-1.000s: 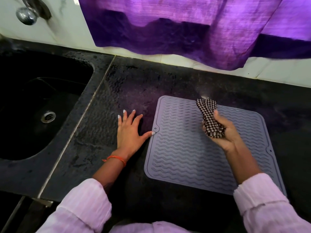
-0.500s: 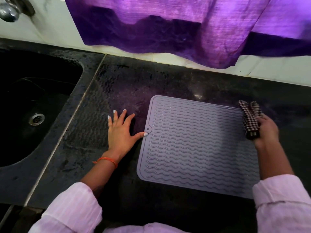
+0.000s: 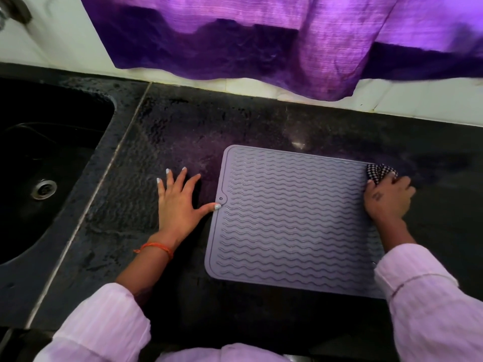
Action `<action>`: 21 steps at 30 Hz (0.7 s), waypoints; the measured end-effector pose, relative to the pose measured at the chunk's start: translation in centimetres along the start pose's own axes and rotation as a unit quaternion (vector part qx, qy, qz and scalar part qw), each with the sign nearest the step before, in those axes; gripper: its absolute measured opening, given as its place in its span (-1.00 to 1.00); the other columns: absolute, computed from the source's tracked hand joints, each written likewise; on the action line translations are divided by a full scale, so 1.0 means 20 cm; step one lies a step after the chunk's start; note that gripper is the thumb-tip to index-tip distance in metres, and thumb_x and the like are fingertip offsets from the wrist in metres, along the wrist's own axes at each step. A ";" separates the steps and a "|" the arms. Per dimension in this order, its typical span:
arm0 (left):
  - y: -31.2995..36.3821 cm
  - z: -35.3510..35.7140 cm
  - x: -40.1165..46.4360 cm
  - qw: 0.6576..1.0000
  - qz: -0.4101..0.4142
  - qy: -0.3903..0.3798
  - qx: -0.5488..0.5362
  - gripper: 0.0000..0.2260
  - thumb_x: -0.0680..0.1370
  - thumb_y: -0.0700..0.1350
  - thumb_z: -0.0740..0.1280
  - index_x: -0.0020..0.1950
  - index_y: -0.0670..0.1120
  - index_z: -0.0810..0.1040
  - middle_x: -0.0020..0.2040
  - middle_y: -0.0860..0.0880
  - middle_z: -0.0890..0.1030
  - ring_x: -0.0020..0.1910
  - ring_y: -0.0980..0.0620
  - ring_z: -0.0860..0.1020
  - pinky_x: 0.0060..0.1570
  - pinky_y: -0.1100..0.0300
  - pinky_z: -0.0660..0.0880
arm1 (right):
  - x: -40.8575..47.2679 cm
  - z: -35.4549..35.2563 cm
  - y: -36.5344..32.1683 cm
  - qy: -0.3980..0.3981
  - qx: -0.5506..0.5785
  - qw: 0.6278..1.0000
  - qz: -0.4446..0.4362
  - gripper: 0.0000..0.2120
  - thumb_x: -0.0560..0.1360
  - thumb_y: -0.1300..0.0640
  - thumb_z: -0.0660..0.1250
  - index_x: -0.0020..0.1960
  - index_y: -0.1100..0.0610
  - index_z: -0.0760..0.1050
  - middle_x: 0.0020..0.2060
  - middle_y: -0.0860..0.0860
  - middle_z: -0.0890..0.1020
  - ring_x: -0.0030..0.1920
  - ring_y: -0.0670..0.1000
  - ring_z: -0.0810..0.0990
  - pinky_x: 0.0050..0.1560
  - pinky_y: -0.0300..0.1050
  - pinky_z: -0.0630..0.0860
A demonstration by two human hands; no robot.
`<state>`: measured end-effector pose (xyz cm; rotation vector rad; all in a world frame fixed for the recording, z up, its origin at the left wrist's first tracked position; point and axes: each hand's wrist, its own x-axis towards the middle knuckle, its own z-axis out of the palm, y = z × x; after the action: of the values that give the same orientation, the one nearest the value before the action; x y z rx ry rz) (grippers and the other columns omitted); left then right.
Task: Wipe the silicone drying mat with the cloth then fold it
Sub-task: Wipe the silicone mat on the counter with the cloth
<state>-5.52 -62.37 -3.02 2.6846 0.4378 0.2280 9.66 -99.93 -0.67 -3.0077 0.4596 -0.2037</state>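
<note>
The grey silicone drying mat [image 3: 292, 220] lies flat on the black counter [image 3: 167, 142]. The right hand [image 3: 386, 202] grips the checkered cloth [image 3: 379, 172] at the mat's 2 o'clock corner. The left hand [image 3: 180, 205] rests flat with fingers spread at 9 o'clock, thumb touching the mat's edge

The right hand [image 3: 386, 198] has swept the checked cloth [image 3: 380, 171] from the middle of the silicone drying mat [image 3: 290, 220] to its far right edge; it has since lowered, fingers now curled over the bunched cloth.
</note>
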 end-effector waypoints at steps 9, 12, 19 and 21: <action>-0.02 0.00 0.04 0.998 0.047 -0.024 0.031 -0.20 0.39 0.28 0.34 0.52 -0.02 0.18 0.55 -0.09 0.07 0.53 -0.18 -0.13 0.41 -0.07 -0.34 | -0.05 0.00 -0.16 -0.040 -0.031 0.996 -0.077 -0.52 0.60 0.12 0.10 0.40 0.40 0.19 0.31 0.43 0.25 0.25 0.40 0.31 0.29 0.12 0.26; -0.02 0.00 0.03 0.998 0.049 -0.027 0.037 -0.21 0.40 0.29 0.31 0.52 -0.02 0.16 0.55 -0.09 0.07 0.53 -0.17 -0.13 0.41 -0.07 -0.33 | -0.11 0.01 -0.27 -0.052 -0.029 0.994 -0.090 -0.51 0.61 0.10 0.08 0.43 0.38 0.16 0.32 0.43 0.25 0.27 0.38 0.30 0.29 0.12 0.26; -0.01 0.00 0.02 0.998 0.048 -0.028 0.037 -0.24 0.42 0.26 0.32 0.52 -0.03 0.18 0.54 -0.11 0.10 0.52 -0.20 -0.11 0.43 -0.08 -0.30 | -0.28 -0.01 -0.59 -0.070 -0.039 0.985 -0.154 -0.48 0.61 0.05 0.06 0.45 0.35 0.12 0.28 0.34 0.30 0.20 0.27 0.38 0.20 0.03 0.36; -0.01 0.00 0.02 0.998 0.047 -0.026 0.039 -0.24 0.43 0.26 0.31 0.52 -0.04 0.18 0.54 -0.12 0.10 0.52 -0.20 -0.10 0.43 -0.08 -0.30 | -0.34 -0.02 -0.70 -0.079 -0.036 0.980 -0.180 -0.46 0.61 0.04 0.06 0.46 0.35 0.11 0.28 0.33 0.30 0.20 0.26 0.38 0.19 0.01 0.36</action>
<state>-5.25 -62.14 -3.08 2.7831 0.3111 0.1699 7.22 -84.62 0.44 -3.1217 -0.0973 0.0298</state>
